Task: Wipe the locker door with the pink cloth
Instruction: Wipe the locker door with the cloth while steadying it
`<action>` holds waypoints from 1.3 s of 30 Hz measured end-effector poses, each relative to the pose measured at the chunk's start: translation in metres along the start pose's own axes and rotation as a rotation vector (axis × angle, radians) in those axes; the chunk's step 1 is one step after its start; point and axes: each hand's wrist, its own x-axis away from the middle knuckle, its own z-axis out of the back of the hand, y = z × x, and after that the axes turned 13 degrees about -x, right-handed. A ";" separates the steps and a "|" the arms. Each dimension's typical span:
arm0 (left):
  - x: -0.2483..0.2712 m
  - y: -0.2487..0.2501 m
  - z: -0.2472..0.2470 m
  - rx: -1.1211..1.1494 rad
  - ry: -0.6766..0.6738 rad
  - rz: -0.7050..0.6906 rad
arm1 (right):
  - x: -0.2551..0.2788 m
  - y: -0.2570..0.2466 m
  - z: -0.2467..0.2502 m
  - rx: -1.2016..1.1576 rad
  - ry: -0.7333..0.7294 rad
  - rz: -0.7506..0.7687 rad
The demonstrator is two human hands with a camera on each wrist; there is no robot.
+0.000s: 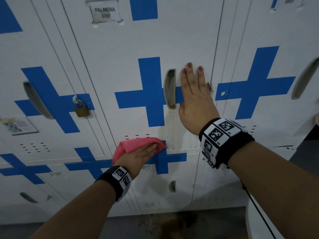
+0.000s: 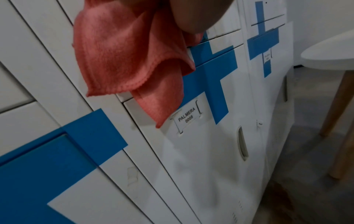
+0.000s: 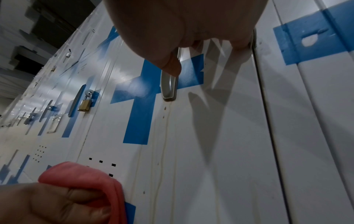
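Observation:
The white locker door (image 1: 120, 57) bears a blue cross and a grey recessed handle (image 1: 170, 88). Yellowish drip streaks (image 1: 172, 131) run down from the handle. My left hand (image 1: 138, 156) lies flat over the pink cloth (image 1: 133, 144) and presses it against the door's bottom edge, left of the streaks; the thumb is hidden. In the left wrist view the pink cloth (image 2: 124, 60) hangs in folds below the palm. My right hand (image 1: 195, 97) rests flat on the door just right of the handle, fingers spread and holding nothing.
A brass padlock (image 1: 82, 110) hangs on the locker to the left. A name label (image 1: 105, 13) sits at the door's top. Lower lockers (image 1: 155, 187) stand beneath. A white table (image 2: 329, 57) with wooden legs is at the right. A brown stain (image 1: 172, 225) marks the floor.

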 end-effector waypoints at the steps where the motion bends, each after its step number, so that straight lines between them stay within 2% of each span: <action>1: 0.000 0.001 0.000 -0.032 0.002 -0.013 | 0.000 0.000 0.000 -0.001 0.002 -0.002; 5: -0.001 0.006 0.004 -0.159 -0.032 -0.069 | 0.000 0.000 -0.002 -0.002 0.007 0.000; 10: -0.004 0.012 0.002 -0.100 -0.004 -0.106 | 0.000 0.001 -0.001 -0.004 -0.001 -0.001; 12: -0.007 0.013 -0.002 0.003 0.024 -0.126 | 0.000 0.001 0.000 0.000 -0.005 -0.003; 14: -0.011 0.016 0.002 0.345 0.057 -0.057 | 0.001 0.001 0.001 0.004 -0.011 -0.005; 18: -0.010 0.025 0.042 1.650 0.031 0.307 | 0.001 0.000 0.004 -0.026 0.003 0.002; 19: -0.010 0.026 0.049 1.917 0.028 0.368 | 0.002 0.001 0.005 -0.044 0.013 0.010; 20: -0.008 0.028 0.059 2.026 0.033 0.403 | 0.003 0.000 0.007 -0.073 0.028 0.022; 23: -0.003 0.035 0.078 2.026 0.257 0.478 | 0.017 0.000 0.011 -0.170 0.098 0.039; 25: -0.002 0.041 0.083 2.057 0.348 0.504 | 0.036 -0.001 0.005 -0.243 0.109 -0.025; 29: 0.005 0.059 0.096 2.217 0.420 0.452 | 0.082 -0.005 -0.024 -0.600 0.011 -0.357; 31: 0.004 0.065 0.103 2.310 0.429 0.391 | 0.098 -0.014 -0.037 -0.884 -0.028 -0.488; 34: 0.006 0.075 0.117 2.429 0.370 0.321 | 0.111 -0.031 -0.047 -1.283 -0.045 -0.591; 36: 0.008 0.078 0.127 2.508 0.288 0.286 | 0.111 -0.031 -0.049 -1.387 -0.029 -0.668; 39: 0.010 0.067 0.133 2.481 0.202 0.186 | 0.108 -0.023 -0.045 -1.337 -0.007 -0.656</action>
